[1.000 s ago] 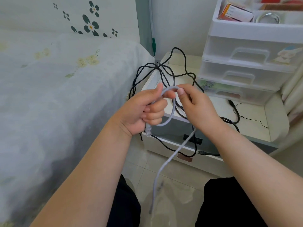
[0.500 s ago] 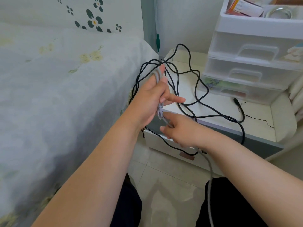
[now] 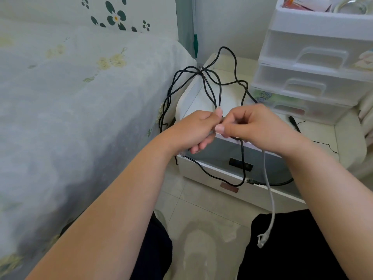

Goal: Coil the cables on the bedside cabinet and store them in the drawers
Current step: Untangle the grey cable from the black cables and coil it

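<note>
close up, grey cable end: hangs loose (image 3: 270,201) over my lap, plug at the bottom.
my right hand (image 3: 260,130): pinched shut on the grey cable, thumb meeting the left.
my left hand (image 3: 193,130): curled tight around the grey cable's gathered part, other plug poking out below.
black cable (image 3: 220,81): tangled loops on the bedside cabinet (image 3: 321,134), spilling down its front.
far off, plastic drawers (image 3: 314,63): stacked on the cabinet.
</note>
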